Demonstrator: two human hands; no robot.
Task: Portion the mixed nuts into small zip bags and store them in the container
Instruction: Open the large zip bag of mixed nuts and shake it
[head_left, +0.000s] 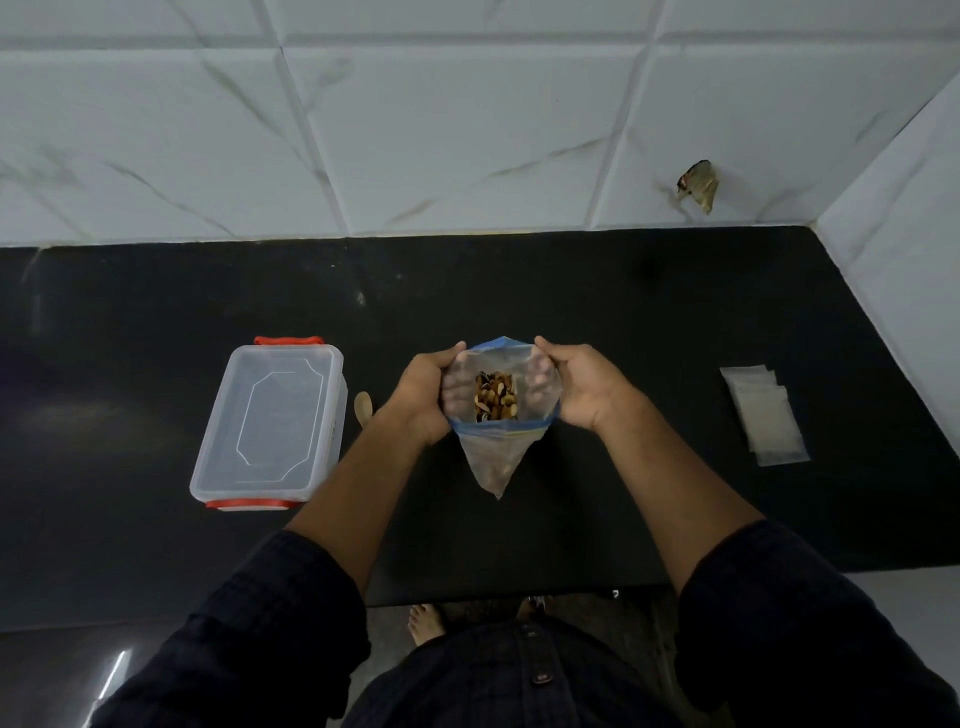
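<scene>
A clear zip bag of mixed nuts (496, 397) with a blue zip strip is held above the black counter, its mouth pulled wide. My left hand (423, 392) grips the bag's left edge and my right hand (579, 384) grips its right edge. Brown and dark nuts show at the bottom through the opening. A clear plastic container (270, 423) with red clips and its lid on lies to the left. A small stack of little clear zip bags (766, 413) lies flat to the right. A wooden spoon tip (362, 405) pokes out beside my left wrist.
The black counter (649, 322) ends at a white tiled wall behind and a white wall on the right. A hole with debris (698, 184) marks the back tiles. The counter's front edge runs just before my body, with a bare foot (423, 621) below.
</scene>
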